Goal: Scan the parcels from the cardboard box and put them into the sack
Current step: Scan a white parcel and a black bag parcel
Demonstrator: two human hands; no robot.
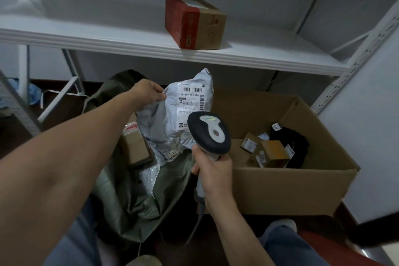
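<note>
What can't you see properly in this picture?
All in the head view:
Small print on the grey parcel: too small to read.
Inside of the sack: the grey parcel covers much of it.
Floor of the cardboard box: its near wall hides part, so the count of parcels left is unclear.
Window of the scanner: faces away from the camera.
Label on the red-and-brown box on the shelf: blurred.

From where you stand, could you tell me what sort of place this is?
Probably a parcel sorting or storage room: white metal shelving holding a red-and-brown carton, an open brown cardboard box of small labelled parcels, and a black-and-white handheld barcode scanner near a labelled grey plastic mailer.
</note>
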